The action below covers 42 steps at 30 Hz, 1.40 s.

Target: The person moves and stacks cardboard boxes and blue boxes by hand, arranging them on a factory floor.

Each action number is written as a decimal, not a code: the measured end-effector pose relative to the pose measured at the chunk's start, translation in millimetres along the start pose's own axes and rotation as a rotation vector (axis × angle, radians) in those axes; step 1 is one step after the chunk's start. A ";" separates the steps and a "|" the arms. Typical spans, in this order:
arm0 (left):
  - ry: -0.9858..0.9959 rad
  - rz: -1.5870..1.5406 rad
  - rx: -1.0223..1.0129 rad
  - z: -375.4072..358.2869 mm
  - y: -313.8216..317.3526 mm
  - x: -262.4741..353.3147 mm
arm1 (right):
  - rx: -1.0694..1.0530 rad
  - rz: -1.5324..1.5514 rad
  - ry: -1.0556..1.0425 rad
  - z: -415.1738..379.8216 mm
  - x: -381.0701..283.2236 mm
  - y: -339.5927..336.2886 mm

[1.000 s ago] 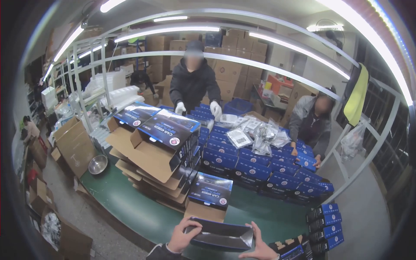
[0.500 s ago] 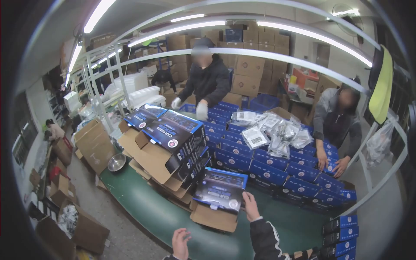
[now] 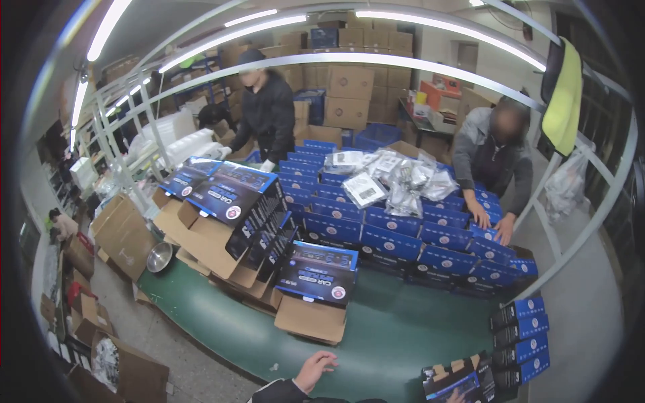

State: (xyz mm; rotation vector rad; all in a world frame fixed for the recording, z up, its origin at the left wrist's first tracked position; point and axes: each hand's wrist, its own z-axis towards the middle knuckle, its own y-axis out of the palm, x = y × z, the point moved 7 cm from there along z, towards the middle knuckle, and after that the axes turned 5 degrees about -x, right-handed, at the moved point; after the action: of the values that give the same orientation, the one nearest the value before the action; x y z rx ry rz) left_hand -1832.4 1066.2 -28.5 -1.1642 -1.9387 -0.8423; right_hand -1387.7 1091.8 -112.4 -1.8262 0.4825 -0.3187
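My left hand [image 3: 318, 370] is over the front part of the green table [image 3: 383, 316], fingers loosely bent and a little apart, holding nothing. At the bottom right, my right hand [image 3: 461, 394] lies on a dark car player box [image 3: 485, 381] with raised brown flaps. Its fingers seem to grip the box, though the frame edge hides part of the hand. Ahead of my left hand, another car player box [image 3: 317, 269] rests with its brown flap [image 3: 310, 320] folded out toward me. A stack of similar boxes [image 3: 232, 195] stands behind it to the left.
Rows of blue boxes [image 3: 393, 236] fill the back of the table, with silvery bags [image 3: 403, 181] on top. More boxes [image 3: 527, 346] stand at the right edge. A metal bowl [image 3: 160, 256] sits at left. Two people [image 3: 494, 158] [image 3: 264, 111] work across the table.
My right hand has left the car player box in front and moved down right onto another box. My left hand has moved slightly right. The view has turned right.
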 end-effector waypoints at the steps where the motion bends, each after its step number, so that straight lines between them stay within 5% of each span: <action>1: -0.006 0.036 -0.045 2.4 6.3 -1.4 | 0.025 -0.030 -0.002 -8.4 8.6 18.1; 7: -0.037 0.284 -0.450 3.4 51.7 -14.6 | -0.001 0.177 -0.027 -24.6 8.4 39.1; 10: 0.009 0.419 -0.696 -2.6 80.0 -18.5 | 0.369 0.346 -0.124 -47.1 -31.6 -28.9; 15: 0.133 0.410 -1.013 -49.1 140.8 7.1 | 0.128 0.574 -0.652 -160.7 -175.7 -146.2; 19: 0.307 0.363 -0.810 -66.9 116.4 55.6 | -0.055 0.733 -1.024 -190.7 -206.1 -174.4; 24: 0.553 0.615 -0.585 -63.4 54.8 68.9 | 0.169 1.258 -0.652 -105.3 -166.5 -192.1; 26: 0.848 0.693 -0.601 -78.2 45.5 71.6 | 0.291 1.407 -0.493 -70.5 -153.0 -180.2; 28: 0.804 0.722 -0.656 -94.6 43.8 83.4 | 0.205 1.570 -0.555 -72.6 -169.3 -180.6; 31: 0.366 1.029 -0.549 -103.4 36.3 102.1 | 0.188 1.544 -0.483 -84.4 -190.5 -181.1; 36: 0.685 0.519 -0.234 -102.3 33.1 115.5 | 0.083 1.607 -0.501 -38.3 -220.0 -122.3; 39: 0.782 0.558 -0.429 -97.4 41.7 105.9 | 0.005 1.460 -0.493 -48.5 -234.5 -135.9; 42: 0.815 0.453 -0.375 -102.5 38.7 116.0 | 0.023 1.383 -0.556 -106.7 -314.3 -188.9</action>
State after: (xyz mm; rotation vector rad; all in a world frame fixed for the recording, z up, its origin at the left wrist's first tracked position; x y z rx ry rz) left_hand -1812.0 1049.4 128.8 -1.1495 -0.8415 -1.2069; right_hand -1680.6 1200.1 107.5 -1.1082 1.1627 1.0730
